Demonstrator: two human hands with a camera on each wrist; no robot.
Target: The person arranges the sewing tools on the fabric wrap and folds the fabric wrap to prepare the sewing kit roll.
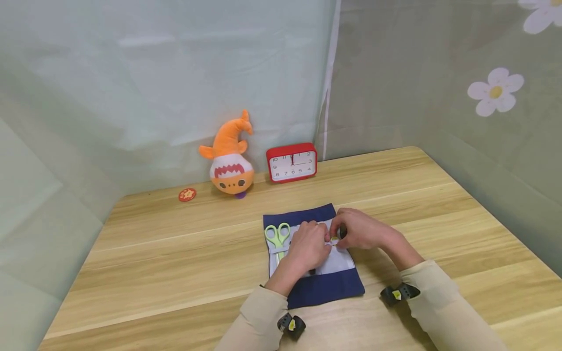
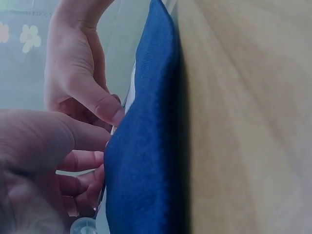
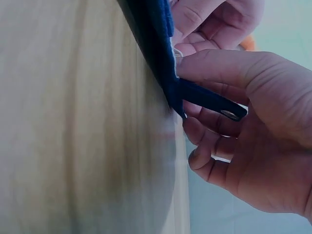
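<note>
A navy fabric case [image 1: 327, 290] with a pale grey lining lies unfolded on the table. Light green scissors [image 1: 276, 236] sit under a grey band on its left side. My left hand [image 1: 309, 243] reaches over the middle of the case, its bent fingers and thumb gripping the lining. From the right, my right hand [image 1: 361, 228] pinches a small yellowish-and-white thing at the lining, too hidden to name. In the right wrist view a dark strap [image 3: 212, 100] with a metal eyelet or snap sticks out from the case edge beneath my right thumb.
An orange shark plush [image 1: 230, 156] and a red clock [image 1: 291, 163] stand at the back of the wooden table [image 1: 175, 273]. A round red patch [image 1: 187, 195] lies left of the plush. Fabric hangings close in the back and sides.
</note>
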